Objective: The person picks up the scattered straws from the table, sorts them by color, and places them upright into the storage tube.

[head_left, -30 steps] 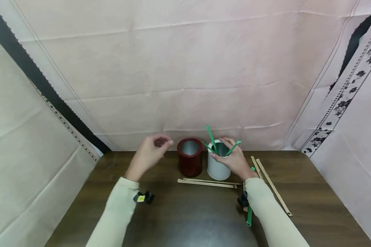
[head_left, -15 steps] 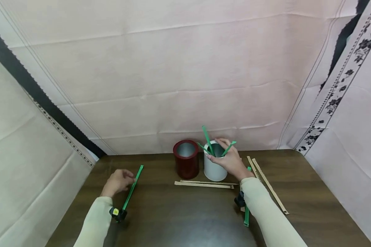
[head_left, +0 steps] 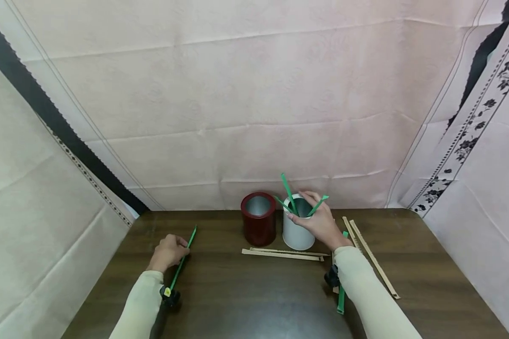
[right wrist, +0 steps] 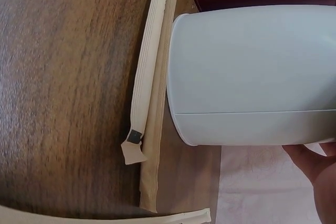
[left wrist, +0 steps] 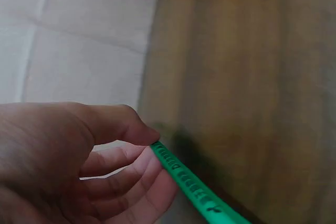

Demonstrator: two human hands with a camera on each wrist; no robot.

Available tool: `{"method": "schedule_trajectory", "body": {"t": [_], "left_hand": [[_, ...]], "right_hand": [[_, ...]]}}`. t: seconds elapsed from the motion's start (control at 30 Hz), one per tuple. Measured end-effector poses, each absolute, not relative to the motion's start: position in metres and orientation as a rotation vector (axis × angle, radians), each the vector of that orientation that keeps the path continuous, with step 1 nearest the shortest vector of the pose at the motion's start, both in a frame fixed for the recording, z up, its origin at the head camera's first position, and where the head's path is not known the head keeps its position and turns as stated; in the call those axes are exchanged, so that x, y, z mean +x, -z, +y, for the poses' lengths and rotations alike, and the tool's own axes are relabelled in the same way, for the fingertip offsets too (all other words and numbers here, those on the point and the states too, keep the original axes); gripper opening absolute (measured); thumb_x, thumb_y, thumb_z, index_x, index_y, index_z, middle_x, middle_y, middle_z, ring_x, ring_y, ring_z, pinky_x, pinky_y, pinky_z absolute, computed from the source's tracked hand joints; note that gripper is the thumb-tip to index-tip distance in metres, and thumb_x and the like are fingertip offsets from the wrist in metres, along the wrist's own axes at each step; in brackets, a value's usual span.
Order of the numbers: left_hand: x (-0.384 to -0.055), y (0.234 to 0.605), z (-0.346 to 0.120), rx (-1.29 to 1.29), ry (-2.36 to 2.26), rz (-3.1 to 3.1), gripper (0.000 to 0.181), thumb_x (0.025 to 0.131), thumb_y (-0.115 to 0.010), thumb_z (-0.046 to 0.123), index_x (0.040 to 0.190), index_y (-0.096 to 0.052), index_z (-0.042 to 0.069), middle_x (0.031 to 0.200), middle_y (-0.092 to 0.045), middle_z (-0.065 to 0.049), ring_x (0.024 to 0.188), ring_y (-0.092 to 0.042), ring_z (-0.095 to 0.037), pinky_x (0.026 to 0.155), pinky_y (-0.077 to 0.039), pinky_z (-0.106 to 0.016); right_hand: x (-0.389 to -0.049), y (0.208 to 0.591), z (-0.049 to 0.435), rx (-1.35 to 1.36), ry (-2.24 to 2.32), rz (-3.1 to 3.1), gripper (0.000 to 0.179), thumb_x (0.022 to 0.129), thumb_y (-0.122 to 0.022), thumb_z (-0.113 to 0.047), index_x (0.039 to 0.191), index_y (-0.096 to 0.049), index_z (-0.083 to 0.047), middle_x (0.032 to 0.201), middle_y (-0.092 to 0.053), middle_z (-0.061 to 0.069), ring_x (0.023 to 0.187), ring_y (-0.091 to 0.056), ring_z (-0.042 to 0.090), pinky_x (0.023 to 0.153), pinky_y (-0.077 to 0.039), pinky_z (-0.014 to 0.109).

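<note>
My left hand (head_left: 169, 252) is at the left side of the table and pinches a slim green packet (left wrist: 194, 184) between thumb and fingers. Dark printing runs along the packet in the left wrist view. My right hand (head_left: 320, 226) grips the rim of a white canister (head_left: 296, 236), with its thumb at the near side. Several green packets (head_left: 288, 188) stand in that canister, leaning different ways. Close beside it on the left is a dark red canister (head_left: 258, 230) with a grey inside and nothing showing above its rim.
Beige slim packets (head_left: 280, 254) lie crosswise in front of the canisters. More beige packets (head_left: 375, 261) lie slanted at the right, near my right forearm. Another green packet (head_left: 341, 301) is partly hidden under that forearm. A pale cloth wall (head_left: 237, 155) rises behind the table.
My left hand has moved from beside the red canister down to the left, and now pinches the green packet lying there. The right hand has kept its grip on the white canister.
</note>
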State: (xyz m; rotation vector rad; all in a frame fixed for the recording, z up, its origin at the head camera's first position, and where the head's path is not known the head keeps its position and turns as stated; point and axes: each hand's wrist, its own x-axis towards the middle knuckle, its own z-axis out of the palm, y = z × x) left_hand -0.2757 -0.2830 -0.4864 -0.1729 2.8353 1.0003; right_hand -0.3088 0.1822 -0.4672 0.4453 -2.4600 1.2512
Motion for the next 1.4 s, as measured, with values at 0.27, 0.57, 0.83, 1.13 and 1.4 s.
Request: {"method": "schedule_trajectory", "body": {"t": [0.27, 0.57, 0.83, 1.13, 1.4], "left_hand": [[-0.271, 0.420, -0.254, 0.016, -1.083, 3.016, 0.024, 0.098, -0.067, 0.014, 0.117, -0.071, -0.001, 0.104, -0.074, -0.013, 0.086, -0.069, -0.023, 0.071, -0.056, -0.037], [-0.239, 0.315, -0.172, 0.509, -1.663, 2.953, 0.038, 0.098, -0.060, -0.002, 0.135, -0.057, -0.007, 0.117, -0.068, -0.022, 0.103, -0.071, -0.031, 0.084, -0.060, -0.029], [-0.225, 0.273, -0.095, 0.991, -2.156, 2.729, 0.020, 0.097, -0.066, -0.005, 0.117, -0.065, -0.006, 0.103, -0.069, -0.016, 0.087, -0.076, -0.032, 0.073, -0.063, -0.030], [-0.249, 0.297, -0.029, 1.143, -1.963, 2.910, 0.015, 0.102, -0.067, 0.006, 0.115, -0.071, 0.000, 0.104, -0.075, -0.011, 0.094, -0.077, -0.022, 0.079, -0.062, -0.026], [-0.279, 0.338, -0.008, 1.003, -1.629, 3.021, 0.018, 0.103, -0.068, 0.010, 0.119, -0.071, 0.002, 0.105, -0.076, -0.008, 0.092, -0.075, -0.016, 0.079, -0.059, -0.022]], "right_hand": [[-0.308, 0.467, 0.185, 0.452, -1.251, -2.456, 0.085, 0.087, -0.087, -0.046, 0.156, -0.053, -0.009, 0.153, -0.048, 0.007, 0.140, -0.046, 0.037, 0.109, -0.045, 0.062], [-0.305, 0.468, 0.191, 0.450, -1.251, -2.425, 0.084, 0.087, -0.087, -0.044, 0.154, -0.054, -0.007, 0.151, -0.049, 0.009, 0.138, -0.048, 0.037, 0.106, -0.046, 0.062], [-0.303, 0.468, 0.192, 0.431, -1.265, -2.433, 0.083, 0.086, -0.088, -0.041, 0.154, -0.054, -0.007, 0.151, -0.049, 0.009, 0.138, -0.047, 0.037, 0.107, -0.046, 0.060], [-0.306, 0.468, 0.188, 0.456, -1.249, -2.417, 0.080, 0.087, -0.088, -0.041, 0.153, -0.056, -0.010, 0.149, -0.050, 0.008, 0.135, -0.051, 0.035, 0.107, -0.046, 0.059], [-0.308, 0.470, 0.182, 0.460, -1.266, -2.445, 0.077, 0.090, -0.085, -0.045, 0.155, -0.055, -0.017, 0.150, -0.048, 0.007, 0.134, -0.051, 0.033, 0.106, -0.046, 0.060]]}}
